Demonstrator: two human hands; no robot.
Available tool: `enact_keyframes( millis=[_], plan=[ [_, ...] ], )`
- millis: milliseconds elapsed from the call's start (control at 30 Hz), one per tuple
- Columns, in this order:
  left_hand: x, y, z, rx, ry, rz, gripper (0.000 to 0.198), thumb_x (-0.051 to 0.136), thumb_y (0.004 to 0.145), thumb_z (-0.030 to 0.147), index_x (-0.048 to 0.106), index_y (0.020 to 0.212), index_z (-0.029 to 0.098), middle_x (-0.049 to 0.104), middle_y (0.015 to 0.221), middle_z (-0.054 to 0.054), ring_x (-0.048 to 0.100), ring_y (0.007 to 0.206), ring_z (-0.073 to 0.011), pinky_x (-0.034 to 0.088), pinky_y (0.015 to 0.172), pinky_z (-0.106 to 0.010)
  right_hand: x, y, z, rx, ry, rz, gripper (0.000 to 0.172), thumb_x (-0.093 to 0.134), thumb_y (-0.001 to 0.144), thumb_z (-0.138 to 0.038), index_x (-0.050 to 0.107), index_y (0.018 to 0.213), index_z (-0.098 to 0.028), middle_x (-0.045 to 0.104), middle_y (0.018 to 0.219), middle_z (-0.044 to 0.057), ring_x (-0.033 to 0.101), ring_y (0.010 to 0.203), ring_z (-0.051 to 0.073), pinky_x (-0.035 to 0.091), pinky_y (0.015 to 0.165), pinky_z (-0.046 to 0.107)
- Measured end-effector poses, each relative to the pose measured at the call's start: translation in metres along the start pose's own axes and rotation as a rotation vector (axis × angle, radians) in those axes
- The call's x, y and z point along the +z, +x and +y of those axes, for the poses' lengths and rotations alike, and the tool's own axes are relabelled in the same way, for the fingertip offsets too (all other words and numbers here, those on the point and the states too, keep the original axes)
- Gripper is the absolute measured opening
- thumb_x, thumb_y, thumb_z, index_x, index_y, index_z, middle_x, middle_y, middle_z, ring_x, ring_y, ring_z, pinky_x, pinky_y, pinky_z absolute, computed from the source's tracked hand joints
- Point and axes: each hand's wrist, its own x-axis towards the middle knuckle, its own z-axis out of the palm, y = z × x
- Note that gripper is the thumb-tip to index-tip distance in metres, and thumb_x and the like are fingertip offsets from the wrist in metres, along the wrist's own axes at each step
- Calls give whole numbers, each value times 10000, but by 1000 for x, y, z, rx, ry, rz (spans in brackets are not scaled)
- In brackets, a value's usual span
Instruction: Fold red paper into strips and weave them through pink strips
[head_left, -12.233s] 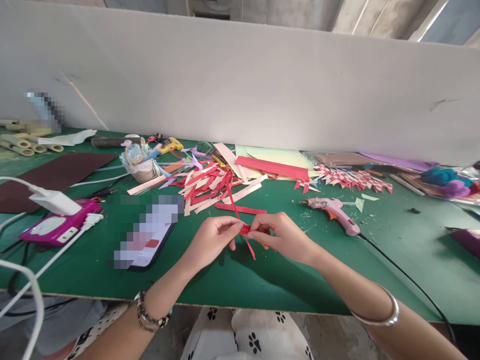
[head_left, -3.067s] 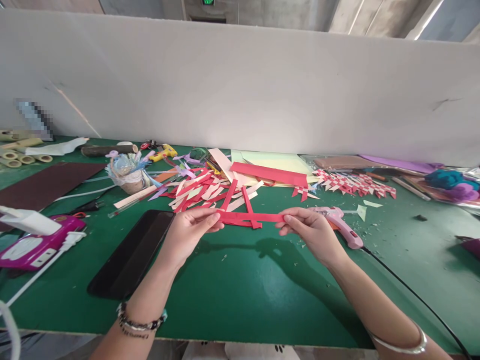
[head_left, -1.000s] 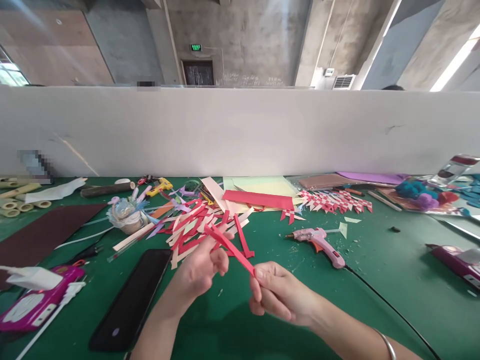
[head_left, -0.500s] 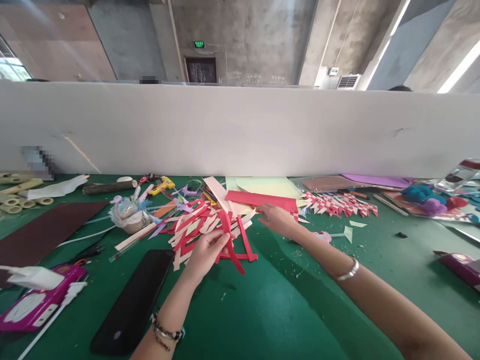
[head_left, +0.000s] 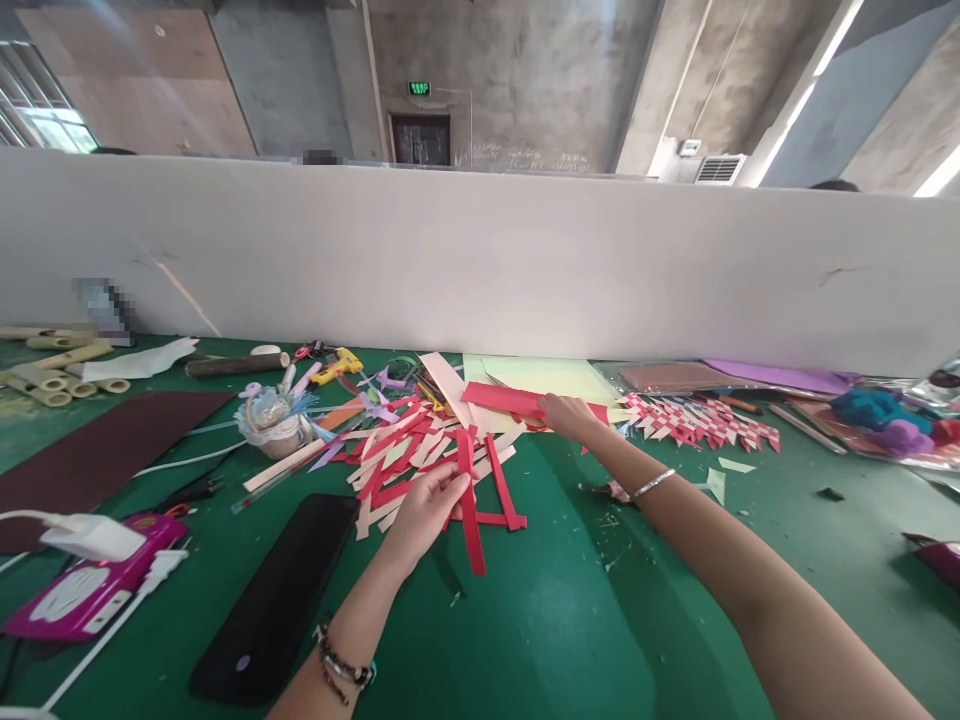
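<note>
My left hand (head_left: 424,506) pinches a piece of joined red paper strips (head_left: 471,500) just above the green table (head_left: 570,640). My right hand (head_left: 562,414) is stretched far forward and rests on a stack of red paper sheets (head_left: 506,398) lying on pale yellow paper (head_left: 551,377). Its fingers are bent onto the red stack; whether they grip it is unclear. A loose pile of red and cream strips (head_left: 405,450) lies just behind my left hand.
A black phone (head_left: 281,595) lies at the left front, with a magenta power strip and white charger (head_left: 79,580) beyond it. A pink glue gun (head_left: 616,490) is partly hidden behind my right forearm. Woven red-and-white pieces (head_left: 701,422), a ribbon jar (head_left: 274,425) and a white partition (head_left: 480,260) stand further back.
My right hand let go of the red strip piece and reached forward to the red paper stack. My left hand kept the strip piece and lowered it a little.
</note>
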Motion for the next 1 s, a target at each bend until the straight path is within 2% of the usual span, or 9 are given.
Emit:
enact_keyframes(
  millis=[300, 367, 467, 533, 600, 700, 800, 900, 1000],
  plan=[
    [-2, -1, -6, 35, -82, 63, 362, 468, 830, 500, 627, 783, 178, 468, 542, 27, 442, 498, -114, 357, 481, -216, 6, 29, 18, 67, -147, -194, 309, 508, 877, -310, 518, 1143, -155, 544, 1142, 81, 565, 958, 188, 487, 801, 392],
    [-6, 1, -8, 57, -125, 146, 362, 492, 811, 514, 614, 784, 174, 451, 533, 37, 420, 477, -103, 343, 460, -205, 5, 31, 20, 85, -176, -219, 299, 502, 880, -310, 522, 1138, -160, 546, 1141, 80, 566, 954, 184, 488, 800, 387],
    [-14, 6, -12, 120, -228, 354, 362, 568, 747, 531, 589, 800, 173, 465, 570, 41, 437, 499, -97, 362, 477, -194, 2, 34, 23, 152, -224, -220, 293, 499, 882, -309, 525, 1134, -162, 549, 1136, 78, 568, 948, 181, 489, 797, 384],
    [-21, 9, -15, 156, -244, 472, 376, 579, 727, 540, 582, 822, 177, 506, 619, 28, 485, 552, -110, 397, 523, -202, 0, 36, 26, 225, -263, -186, 301, 504, 879, -309, 521, 1138, -157, 549, 1133, 79, 569, 949, 184, 490, 795, 387],
    [-25, 12, -17, 176, -202, 529, 369, 548, 745, 543, 576, 809, 180, 531, 647, 15, 511, 589, -122, 411, 547, -211, -4, 38, 31, 304, -302, -128, 302, 506, 878, -309, 521, 1137, -154, 551, 1130, 80, 569, 948, 185, 490, 794, 387],
    [-27, 12, -18, 197, -116, 529, 355, 510, 780, 524, 539, 687, 182, 492, 589, 21, 480, 549, -121, 383, 514, -210, -10, 39, 35, 382, -335, -43, 305, 504, 879, -307, 517, 1142, -153, 549, 1132, 82, 569, 948, 185, 491, 793, 386],
    [-23, 9, -17, 245, 21, 508, 363, 489, 807, 482, 469, 593, 190, 403, 510, 41, 408, 478, -110, 328, 474, -213, -10, 39, 31, 350, -320, -19, 322, 503, 880, -308, 502, 1165, -158, 533, 1159, 85, 561, 969, 193, 486, 803, 397],
    [-19, 6, -16, 295, 152, 492, 305, 475, 825, 427, 463, 623, 199, 371, 481, 53, 367, 430, -107, 279, 445, -222, 1, 41, 18, 254, -265, -112, 314, 505, 878, -311, 512, 1152, -157, 542, 1146, 81, 565, 958, 189, 488, 799, 392],
    [-16, 5, -17, 329, 213, 487, 203, 478, 820, 391, 491, 735, 207, 379, 488, 60, 369, 424, -117, 255, 442, -230, 16, 46, 4, 229, -240, -236, 302, 505, 878, -312, 522, 1137, -157, 549, 1135, 78, 568, 949, 185, 490, 796, 386]
  ],
)
